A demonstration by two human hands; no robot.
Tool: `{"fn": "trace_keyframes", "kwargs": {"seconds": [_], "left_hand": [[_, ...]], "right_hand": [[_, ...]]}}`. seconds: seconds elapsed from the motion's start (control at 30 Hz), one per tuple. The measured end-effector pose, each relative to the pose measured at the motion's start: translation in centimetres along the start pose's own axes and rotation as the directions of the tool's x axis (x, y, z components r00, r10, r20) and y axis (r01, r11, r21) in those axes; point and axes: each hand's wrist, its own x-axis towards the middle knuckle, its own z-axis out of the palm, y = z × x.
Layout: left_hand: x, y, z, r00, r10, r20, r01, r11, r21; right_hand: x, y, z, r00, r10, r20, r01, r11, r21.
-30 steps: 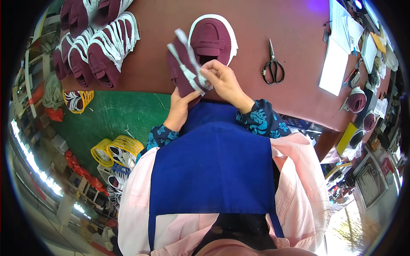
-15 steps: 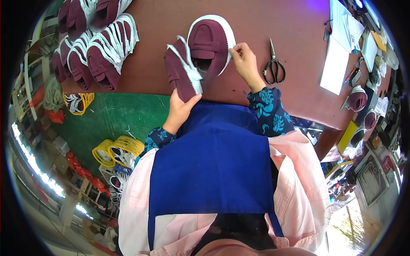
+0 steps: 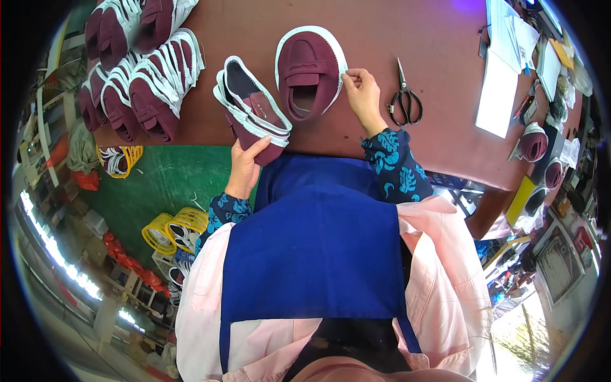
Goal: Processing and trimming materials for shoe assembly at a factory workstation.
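My left hand (image 3: 245, 167) is closed on the heel end of a pair of maroon shoe uppers (image 3: 270, 118) with white edging, nested together and tilted so the dark inside shows. To their right, a single maroon shoe upper (image 3: 324, 54) with a strap across its front and a white zigzag-cut border lies on the brown table (image 3: 439, 38). The thumb and fingers of my right hand (image 3: 361, 86) pinch the right edge of that border. Black-handled scissors (image 3: 405, 105) rest just right of my right hand, blades pointing away.
Stacked maroon uppers (image 3: 153, 105) fill the table's far left. Papers (image 3: 499, 89) and small tools lie along the right side, with rolled maroon pieces (image 3: 533, 145) at the edge. Yellow baskets (image 3: 159, 234) holding white-edged parts stand below on the left, near a green surface (image 3: 181, 175).
My left hand has drawn its uppers left, away from the single upper, and turned them so their openings show. My right hand still pinches the border.
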Motion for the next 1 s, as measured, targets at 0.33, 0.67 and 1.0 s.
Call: {"fn": "trace_keyframes", "kwargs": {"seconds": [0.33, 0.67, 1.0], "left_hand": [[0.5, -1.4, 3.3, 0.981, 0.164, 0.101, -0.192, 0.860, 0.472], [-0.2, 0.4, -0.1, 0.990, 0.088, -0.108, -0.081, 0.994, 0.070], [0.8, -1.7, 4.9, 0.865, 0.417, 0.279, -0.449, 0.394, 0.802]], "right_hand": [[-4.5, -6.2, 0.9, 0.714, 0.031, 0.700, -0.648, 0.409, 0.643], [1.6, 0.1, -0.6, 0.999, -0.040, 0.031, 0.047, 0.963, -0.266], [-1.8, -4.5, 0.6, 0.854, 0.090, 0.512, -0.473, 0.544, 0.693]]}}
